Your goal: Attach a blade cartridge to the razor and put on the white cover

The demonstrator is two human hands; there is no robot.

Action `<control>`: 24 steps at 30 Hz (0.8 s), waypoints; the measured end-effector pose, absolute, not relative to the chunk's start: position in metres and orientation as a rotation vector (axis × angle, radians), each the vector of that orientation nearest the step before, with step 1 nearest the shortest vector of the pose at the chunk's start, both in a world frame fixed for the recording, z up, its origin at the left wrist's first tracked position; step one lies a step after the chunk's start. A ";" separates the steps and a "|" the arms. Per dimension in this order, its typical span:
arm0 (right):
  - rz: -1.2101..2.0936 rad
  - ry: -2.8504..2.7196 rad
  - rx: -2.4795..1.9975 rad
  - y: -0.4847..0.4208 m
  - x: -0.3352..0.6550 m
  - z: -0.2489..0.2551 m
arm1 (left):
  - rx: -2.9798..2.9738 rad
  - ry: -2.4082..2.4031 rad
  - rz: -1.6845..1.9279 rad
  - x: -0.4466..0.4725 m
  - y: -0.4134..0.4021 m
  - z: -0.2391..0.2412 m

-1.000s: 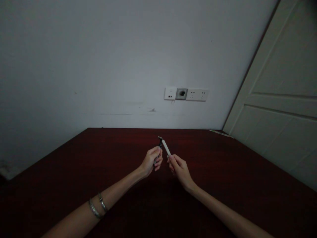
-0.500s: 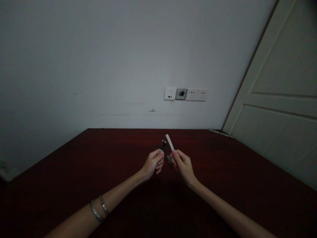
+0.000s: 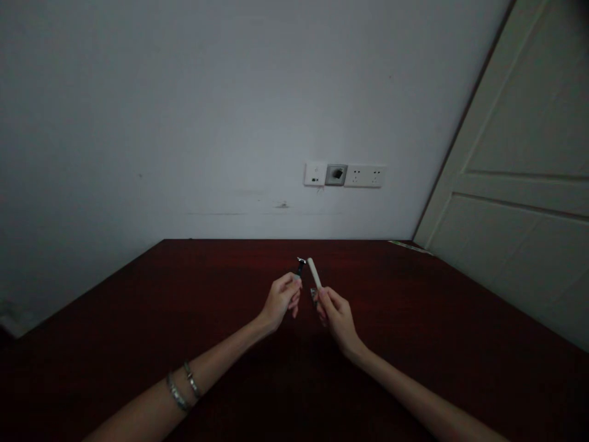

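Note:
My left hand (image 3: 281, 299) is closed around a small dark tool with a metal tip (image 3: 300, 265) that sticks up past the fingers. My right hand (image 3: 334, 312) is closed around a white stick-like piece (image 3: 315, 273) that points up and slightly left. A small dark bit shows at the right hand's fingers; I cannot make out what it is. The two pieces stand close side by side above the dark red table (image 3: 414, 319), their tips a small gap apart. Two bracelets (image 3: 183, 385) sit on my left forearm.
A white wall stands behind the table with a row of sockets (image 3: 343, 175). A pale panelled door (image 3: 524, 184) fills the right side. A thin strip (image 3: 407, 247) lies at the table's far right corner.
The white piece in my right hand rose and moved away from the dark tool, then came down close beside it again. My left hand barely shifted.

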State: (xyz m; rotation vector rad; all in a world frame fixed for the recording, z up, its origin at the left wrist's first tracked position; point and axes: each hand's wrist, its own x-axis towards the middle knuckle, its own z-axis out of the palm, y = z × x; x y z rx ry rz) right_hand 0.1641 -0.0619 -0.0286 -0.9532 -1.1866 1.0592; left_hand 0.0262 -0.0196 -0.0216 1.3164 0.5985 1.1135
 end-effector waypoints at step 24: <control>1.122 -1.170 -0.922 -0.070 0.148 -0.036 | 1.572 0.750 1.377 0.023 -0.016 -0.021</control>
